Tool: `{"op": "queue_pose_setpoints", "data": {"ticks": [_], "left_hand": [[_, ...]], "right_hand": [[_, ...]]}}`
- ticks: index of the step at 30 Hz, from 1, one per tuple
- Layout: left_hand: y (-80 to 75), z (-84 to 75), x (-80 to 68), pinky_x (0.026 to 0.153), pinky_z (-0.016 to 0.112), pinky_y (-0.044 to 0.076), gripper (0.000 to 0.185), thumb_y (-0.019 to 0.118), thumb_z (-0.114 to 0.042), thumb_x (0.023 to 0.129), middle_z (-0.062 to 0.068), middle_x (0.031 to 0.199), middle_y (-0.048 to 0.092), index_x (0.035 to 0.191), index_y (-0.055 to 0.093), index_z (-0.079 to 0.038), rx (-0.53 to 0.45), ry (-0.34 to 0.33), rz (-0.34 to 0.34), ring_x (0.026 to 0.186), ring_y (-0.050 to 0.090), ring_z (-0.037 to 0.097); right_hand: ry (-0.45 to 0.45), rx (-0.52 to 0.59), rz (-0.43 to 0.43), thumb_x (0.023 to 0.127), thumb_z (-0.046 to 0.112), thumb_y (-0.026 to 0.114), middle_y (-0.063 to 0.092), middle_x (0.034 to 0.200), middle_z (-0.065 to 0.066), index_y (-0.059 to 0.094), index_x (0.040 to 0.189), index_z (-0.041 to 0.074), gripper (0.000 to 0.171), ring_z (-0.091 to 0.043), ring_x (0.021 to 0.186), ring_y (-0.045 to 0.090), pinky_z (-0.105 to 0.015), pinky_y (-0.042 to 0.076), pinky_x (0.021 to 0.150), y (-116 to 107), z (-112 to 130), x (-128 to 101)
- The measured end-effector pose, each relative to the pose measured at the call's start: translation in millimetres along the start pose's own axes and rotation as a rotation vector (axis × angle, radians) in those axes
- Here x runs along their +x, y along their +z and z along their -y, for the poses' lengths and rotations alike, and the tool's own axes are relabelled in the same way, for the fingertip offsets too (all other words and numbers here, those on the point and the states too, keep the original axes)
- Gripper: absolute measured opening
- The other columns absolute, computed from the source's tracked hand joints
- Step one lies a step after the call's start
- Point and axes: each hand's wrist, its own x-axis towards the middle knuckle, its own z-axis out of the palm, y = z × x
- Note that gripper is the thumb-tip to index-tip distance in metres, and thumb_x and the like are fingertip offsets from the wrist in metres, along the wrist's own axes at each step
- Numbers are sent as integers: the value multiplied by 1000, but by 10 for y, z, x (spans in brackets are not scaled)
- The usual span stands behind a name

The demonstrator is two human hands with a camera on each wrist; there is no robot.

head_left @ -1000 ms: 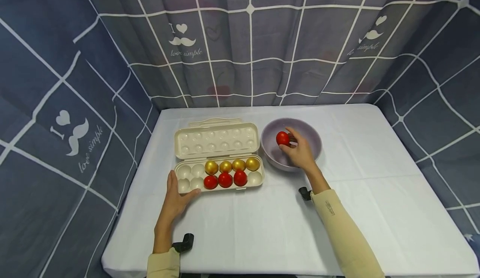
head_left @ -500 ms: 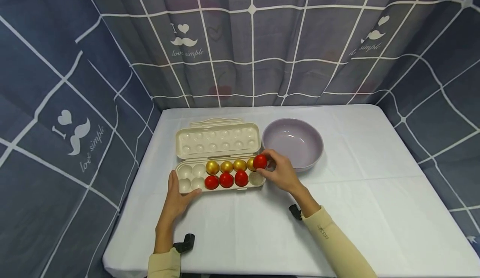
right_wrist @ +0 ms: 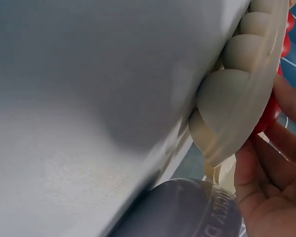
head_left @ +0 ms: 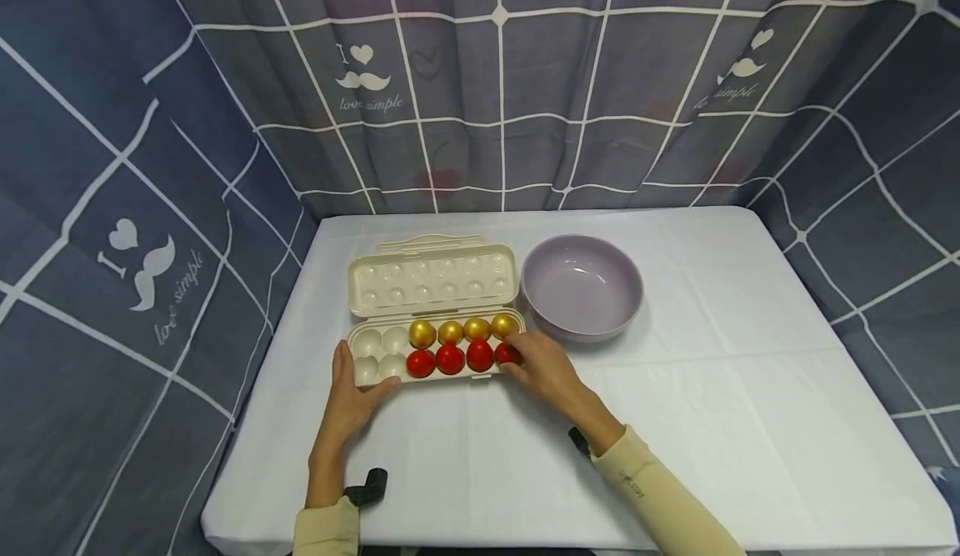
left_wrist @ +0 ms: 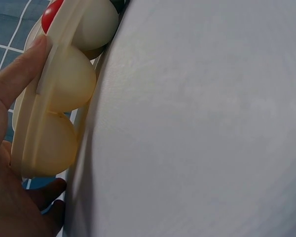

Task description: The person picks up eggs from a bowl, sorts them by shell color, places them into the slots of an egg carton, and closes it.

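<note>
An open cream egg carton lies on the white table, its lid folded back. Its back row holds several gold eggs; its front row holds three red eggs. My right hand holds a fourth red egg in the front row's rightmost cup; the right wrist view shows that red egg between my fingers at the carton's end. My left hand grips the carton's front left corner, with a finger lying along the carton's rim.
An empty lilac bowl stands just right of the carton's lid. The carton's left cups hold nothing. White cloth spreads to the right and front. A grey checked curtain closes in the back and both sides.
My right hand lifted a red egg from the bowl, carried it left and down, and now has it in the carton's front right cup. The left hand stayed put.
</note>
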Motion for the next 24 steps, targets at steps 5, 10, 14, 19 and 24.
{"op": "queue_pose_setpoints", "data": {"ticks": [5,10,14,19,24], "left_hand": [[-5,8,11,117,54,6,126,79,-46,82,16,162,-16,154,-16,-6,-9,15,-7,148,-8,36],[-6,14,10,117,55,7,126,79,-46,82,17,162,-16,154,-16,-5,-9,15,-13,148,-7,37],[0,11,3,117,56,7,127,79,-46,81,19,162,-14,155,-16,-5,-18,23,-15,148,-7,39],[7,10,-15,117,56,8,126,79,-46,82,19,162,-14,155,-15,-5,-12,24,-12,148,-6,39],[0,13,-20,117,56,8,125,77,-48,83,19,162,-14,155,-15,-5,2,26,-5,148,-6,38]], "right_hand": [[-5,-14,39,80,17,84,66,89,-1,68,99,8,27,-23,90,61,-39,49,78,-6,6,17],[-17,2,59,83,16,81,68,100,-4,67,109,6,31,-25,98,61,-40,49,87,-37,13,42],[-7,46,-17,87,13,76,68,102,-7,68,111,3,27,-25,96,60,-41,49,87,-100,19,112],[31,173,-223,89,8,69,68,99,-17,68,109,-3,23,-33,89,63,-46,51,79,-263,38,401],[162,250,-243,92,12,65,64,119,-22,62,122,-5,35,-36,105,63,-47,50,91,-341,-11,892]]}}
